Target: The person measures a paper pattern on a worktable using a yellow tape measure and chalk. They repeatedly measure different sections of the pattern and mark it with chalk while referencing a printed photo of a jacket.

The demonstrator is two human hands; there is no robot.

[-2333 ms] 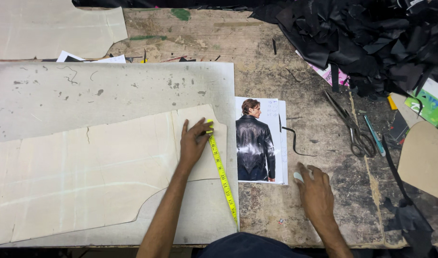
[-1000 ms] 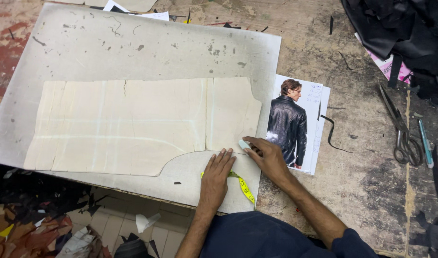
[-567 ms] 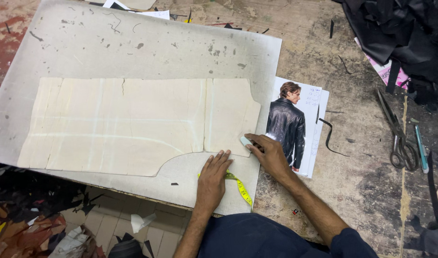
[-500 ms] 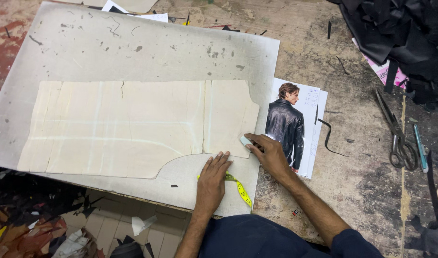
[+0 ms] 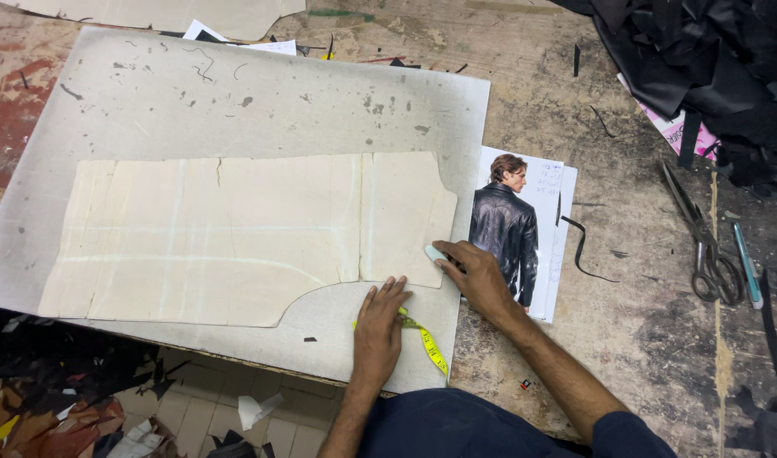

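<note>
- Barely shifted over the last half second: both hands on the same spots, pattern in the same place on the board.
- Left hand point(image 5: 380, 326) flat, fingers spread, pressing the cream paper pattern point(image 5: 236, 237) at its lower right edge, over the yellow tape measure point(image 5: 424, 339).
- Right hand point(image 5: 480, 276) pinched on a pale piece of chalk point(image 5: 436, 253), tip at the pattern's lower right corner.
- Could slip: pattern held near one corner only, so a chalk stroke may drag or pivot the far left end.
- Could smudge or wander where the tape measure lifts the palm.
- Grey board point(image 5: 261, 93) overhanging the bench's near edge, tiled floor with scraps below.
- Jacket photo point(image 5: 515, 229) beside the board's right edge; scissors point(image 5: 702, 237) and black offcuts point(image 5: 702, 59) toward the bench's right side.
</note>
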